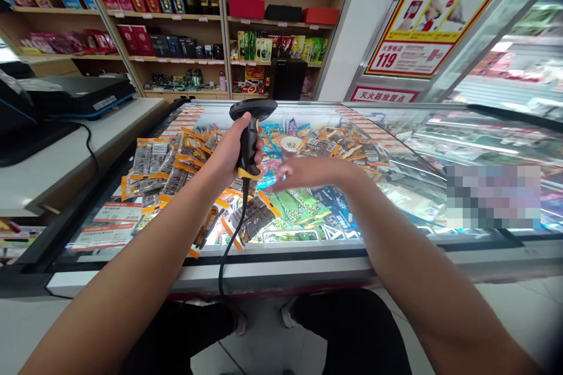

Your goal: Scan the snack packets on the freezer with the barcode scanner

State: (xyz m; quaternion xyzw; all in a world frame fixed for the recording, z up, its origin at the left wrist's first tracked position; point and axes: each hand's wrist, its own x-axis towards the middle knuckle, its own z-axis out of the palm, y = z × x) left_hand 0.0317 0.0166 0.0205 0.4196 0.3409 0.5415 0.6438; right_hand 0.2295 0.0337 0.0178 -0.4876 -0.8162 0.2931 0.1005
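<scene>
Your left hand (229, 155) is clenched around the grip of a black barcode scanner (250, 135), held upright with its head above your knuckles and its cable (229, 246) hanging down toward you. Just to its right, your right hand (308, 173) is released, fingers spread flat and blurred, hovering over the packets. Beneath both hands lies a heap of snack packets (176, 170) on the glass freezer lid (396, 129).
</scene>
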